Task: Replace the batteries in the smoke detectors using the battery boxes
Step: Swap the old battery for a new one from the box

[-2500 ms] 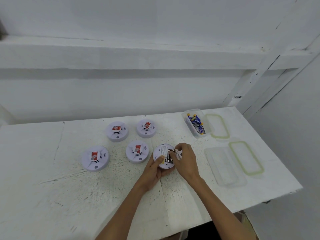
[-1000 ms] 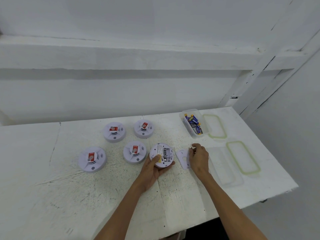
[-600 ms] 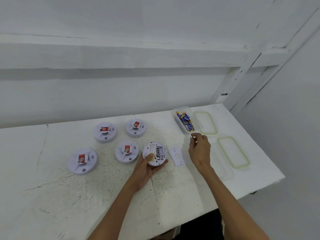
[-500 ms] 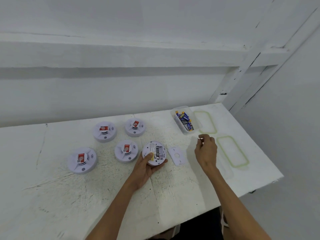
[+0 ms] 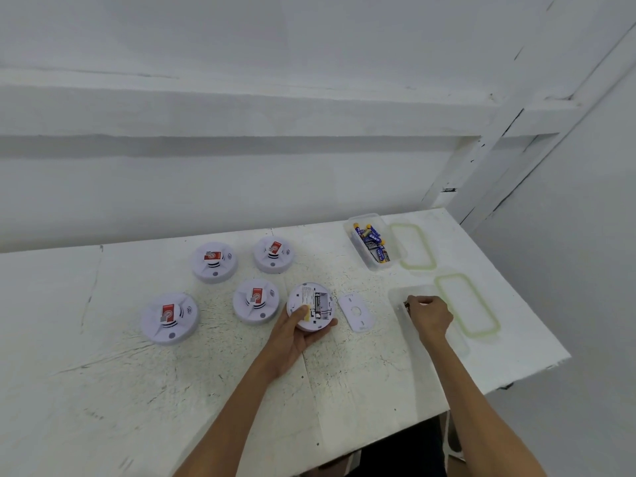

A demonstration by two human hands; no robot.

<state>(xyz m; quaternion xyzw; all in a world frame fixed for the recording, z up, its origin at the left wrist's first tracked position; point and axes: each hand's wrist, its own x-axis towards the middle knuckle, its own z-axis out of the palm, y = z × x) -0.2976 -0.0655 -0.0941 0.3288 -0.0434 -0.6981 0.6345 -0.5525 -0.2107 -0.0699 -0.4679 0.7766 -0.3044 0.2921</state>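
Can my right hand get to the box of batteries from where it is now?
Probably yes. The battery box stands open, its lid beside it, and only table lies between it and the right hand. The hand pinches a small item though, so that goes first.

I count five smoke detectors [image 5: 256, 301], two clear battery boxes [image 5: 377, 267] and two green-rimmed lids [image 5: 413, 247] toward 3 o'clock, one loose cover [image 5: 356, 312]; the batteries [image 5: 371, 241] are too jumbled to count.

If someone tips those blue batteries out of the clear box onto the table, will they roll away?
Probably yes: the batteries look like smooth round cylinders, so they would likely roll on the flat table. Inside the clear box its walls seem to keep them heaped. Each looks small, so probably light.
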